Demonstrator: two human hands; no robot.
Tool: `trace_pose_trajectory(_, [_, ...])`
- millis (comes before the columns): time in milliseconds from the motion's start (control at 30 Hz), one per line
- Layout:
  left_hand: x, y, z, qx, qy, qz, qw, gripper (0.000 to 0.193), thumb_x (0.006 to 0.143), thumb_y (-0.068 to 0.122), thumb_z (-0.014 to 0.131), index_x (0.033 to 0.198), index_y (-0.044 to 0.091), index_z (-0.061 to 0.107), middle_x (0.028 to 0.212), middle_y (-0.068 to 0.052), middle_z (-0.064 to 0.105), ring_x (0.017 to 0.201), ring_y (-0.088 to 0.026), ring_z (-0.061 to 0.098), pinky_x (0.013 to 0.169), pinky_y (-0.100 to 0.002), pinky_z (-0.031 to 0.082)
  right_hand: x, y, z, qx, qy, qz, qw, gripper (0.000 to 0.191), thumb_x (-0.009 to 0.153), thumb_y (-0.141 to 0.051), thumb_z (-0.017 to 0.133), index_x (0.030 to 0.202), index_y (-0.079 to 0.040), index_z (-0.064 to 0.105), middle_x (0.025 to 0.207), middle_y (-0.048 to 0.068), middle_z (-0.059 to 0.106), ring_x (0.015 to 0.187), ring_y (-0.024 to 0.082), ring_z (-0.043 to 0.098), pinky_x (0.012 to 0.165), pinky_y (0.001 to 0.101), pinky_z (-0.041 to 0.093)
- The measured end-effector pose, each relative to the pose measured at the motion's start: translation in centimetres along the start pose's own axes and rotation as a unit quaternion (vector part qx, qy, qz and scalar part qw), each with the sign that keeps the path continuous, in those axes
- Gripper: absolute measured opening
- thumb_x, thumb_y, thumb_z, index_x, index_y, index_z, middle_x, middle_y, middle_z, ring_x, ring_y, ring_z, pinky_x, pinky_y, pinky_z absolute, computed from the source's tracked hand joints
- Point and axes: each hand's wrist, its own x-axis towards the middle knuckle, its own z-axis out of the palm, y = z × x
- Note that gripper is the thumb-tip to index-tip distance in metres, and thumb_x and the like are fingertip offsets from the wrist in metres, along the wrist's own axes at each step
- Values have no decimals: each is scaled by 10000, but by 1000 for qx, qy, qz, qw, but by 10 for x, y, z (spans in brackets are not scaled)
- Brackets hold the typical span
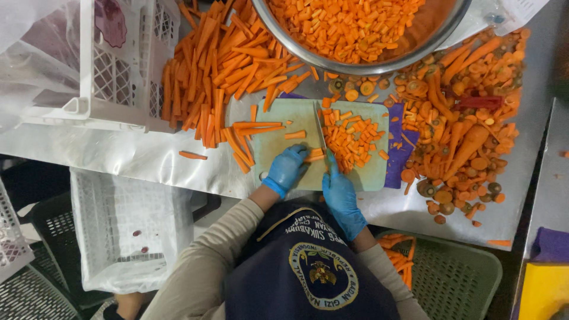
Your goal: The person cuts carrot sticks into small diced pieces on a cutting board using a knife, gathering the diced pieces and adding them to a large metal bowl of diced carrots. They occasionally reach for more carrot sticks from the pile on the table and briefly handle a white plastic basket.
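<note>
My left hand [287,168], in a blue glove, presses on carrot sticks [314,155] at the near middle of a pale green cutting board [278,151]. My right hand [341,195], also gloved in blue, grips the handle of a knife [320,125] whose blade runs away from me across the board. Chopped carrot pieces [352,139] are heaped just right of the blade. A few long carrot sticks [256,126] lie on the board's left part.
A big steel bowl [361,62] of diced carrot stands beyond the board. A large pile of carrot sticks [219,65] lies at the far left, carrot ends and peelings [462,130] at the right. White plastic crates [118,59] sit left; a green crate [450,278] is below.
</note>
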Motion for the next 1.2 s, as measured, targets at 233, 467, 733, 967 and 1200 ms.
trace_pose_trajectory(233, [5,11,6,31,4,-38,999,378,794,225,772,1124,64,682,1199,-134,661,1021,-359,657,801,-457,559,-14,-12,-9,-9,-23,-19,1000,681,976,-188,514,1612,-178,271,849,253,682,697,445,653,651,577,511])
trace_pose_trajectory(467, [6,9,7,38,16,-24,999,304,821,234,769,1073,75,709,1153,-115,670,1000,-346,664,788,-449,565,-11,-9,-2,-15,-5,-81,997,669,951,-144,530,1581,-99,307,837,237,683,674,428,654,625,565,515])
trace_pose_trajectory(733, [13,10,0,27,-2,-32,999,303,813,208,773,1075,67,713,1179,-115,673,1012,-340,665,799,-440,564,18,-25,23,-68,-58,38,995,724,964,-143,521,1628,-167,234,705,214,667,619,407,659,585,559,517])
trace_pose_trajectory(967, [19,1,-29,33,120,16,992,426,758,188,751,1160,59,700,1197,-154,667,1040,-367,646,880,-455,540,2,-7,8,51,8,-3,999,626,996,-187,515,1568,-75,288,720,235,670,630,441,650,550,561,497])
trace_pose_trajectory(1200, [27,-33,-52,185,43,-86,978,259,862,184,691,1118,150,719,1111,-76,717,986,-308,687,816,-479,546,-36,3,29,53,-51,-2,997,581,989,-232,539,1526,-81,377,731,239,666,625,424,656,574,545,509])
